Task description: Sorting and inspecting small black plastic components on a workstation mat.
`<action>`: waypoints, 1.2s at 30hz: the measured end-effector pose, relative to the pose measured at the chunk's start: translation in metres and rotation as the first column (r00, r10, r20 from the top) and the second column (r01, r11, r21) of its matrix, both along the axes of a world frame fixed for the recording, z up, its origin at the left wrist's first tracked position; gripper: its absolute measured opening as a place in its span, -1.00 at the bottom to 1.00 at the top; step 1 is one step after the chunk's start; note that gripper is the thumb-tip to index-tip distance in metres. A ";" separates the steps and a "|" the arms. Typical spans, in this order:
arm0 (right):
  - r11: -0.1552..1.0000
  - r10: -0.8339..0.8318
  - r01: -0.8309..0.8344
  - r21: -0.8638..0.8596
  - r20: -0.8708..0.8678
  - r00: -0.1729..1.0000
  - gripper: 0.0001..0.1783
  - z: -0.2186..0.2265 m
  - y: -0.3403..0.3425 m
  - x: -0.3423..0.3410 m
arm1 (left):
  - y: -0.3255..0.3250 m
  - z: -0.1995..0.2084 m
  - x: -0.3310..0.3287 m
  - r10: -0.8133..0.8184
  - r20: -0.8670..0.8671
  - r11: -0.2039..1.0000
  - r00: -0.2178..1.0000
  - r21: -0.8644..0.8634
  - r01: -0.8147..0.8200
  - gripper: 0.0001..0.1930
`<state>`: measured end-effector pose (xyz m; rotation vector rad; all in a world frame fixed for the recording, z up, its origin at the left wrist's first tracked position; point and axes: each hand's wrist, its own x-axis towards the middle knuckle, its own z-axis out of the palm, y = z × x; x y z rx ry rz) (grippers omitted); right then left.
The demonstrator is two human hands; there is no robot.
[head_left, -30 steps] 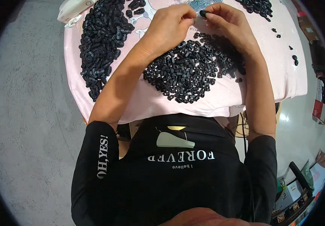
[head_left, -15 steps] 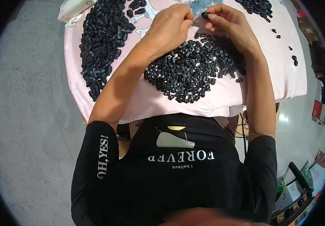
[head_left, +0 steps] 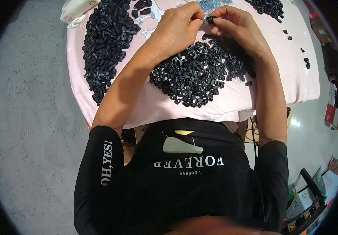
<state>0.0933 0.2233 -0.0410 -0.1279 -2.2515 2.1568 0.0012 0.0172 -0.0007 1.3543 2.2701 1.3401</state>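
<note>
Both hands meet over the far middle of the table. My right hand (head_left: 237, 26) pinches a small black plastic part (head_left: 210, 19) between thumb and fingers. Close beside that part, my left hand (head_left: 180, 26) is closed, its thumb and forefinger pressed together; whatever they hold is too small to make out. Below the hands lies a wide pile of small black plastic pieces with holes (head_left: 194, 74), partly shaded by my right hand. Just beyond the fingertips is a heap of tiny shiny bluish-silver bits (head_left: 212, 7), partly hidden by my hands.
A long heap of larger black ribbed parts (head_left: 108, 43) covers the table's left side. Another black pile (head_left: 266, 8) sits at the far right, with a few loose pieces (head_left: 307, 62) nearer. A white box (head_left: 77, 9) stands far left on the pink tablecloth (head_left: 294, 84).
My right hand has shifted slightly left, bringing the black part up against the left fingertips. My left hand has barely moved. The piles look the same.
</note>
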 end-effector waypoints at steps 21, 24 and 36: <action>0.996 0.066 -0.067 -0.059 -0.011 0.998 -0.78 0.004 0.002 0.002 | 0.002 -0.001 -0.004 -0.026 0.348 0.999 0.937 -0.025 0.037 -0.87; 0.998 0.045 -0.043 -0.037 0.051 0.998 -0.73 0.008 0.002 0.003 | -0.001 0.001 -0.007 -0.040 0.280 0.994 0.959 -0.083 0.065 -0.89; 0.971 -0.084 0.077 -0.226 -0.021 0.996 -0.87 0.019 -0.008 0.005 | -0.011 0.003 0.009 -0.209 -0.276 0.918 0.938 -0.387 0.091 -0.89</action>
